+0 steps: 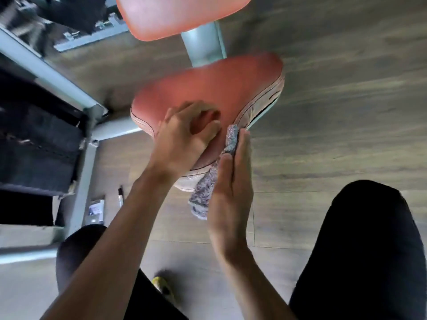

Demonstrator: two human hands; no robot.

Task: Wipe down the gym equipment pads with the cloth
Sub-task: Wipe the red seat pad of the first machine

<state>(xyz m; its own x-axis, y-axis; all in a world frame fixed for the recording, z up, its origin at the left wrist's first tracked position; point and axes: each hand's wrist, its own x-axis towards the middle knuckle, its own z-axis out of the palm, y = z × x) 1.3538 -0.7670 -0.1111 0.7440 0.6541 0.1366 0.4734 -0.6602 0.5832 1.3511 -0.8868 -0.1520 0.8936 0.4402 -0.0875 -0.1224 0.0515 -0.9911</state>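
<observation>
Floor (pixel 335 112) of grey wood planks fills most of the view, with a pale metal machine frame (pixel 46 72) running down the left. Two red pads sit on a grey post (pixel 203 42): the far pad (pixel 180 15) at the top edge, and the near pad (pixel 208 88) in the middle, tilted, its pale stitched side facing right. The person's dark-clad knees show at the bottom. The left hand (pixel 184 137) rests on top of the near pad with fingers spread and loosely curled, steadying it and gripping nothing. The right hand (pixel 231 188) is flat, fingers straight, pressing the speckled grey cloth (pixel 215 176) against the pad's near right edge; the cloth is pinned under the palm rather than clenched, and its lower end hangs free. A marker (pixel 120 196) and a small packet (pixel 96 210) lie on the floor at left. The step looks like wiping the near pad's side. Next would likely be sliding the cloth along that rim, keeping flat pressure, then over the top.
</observation>
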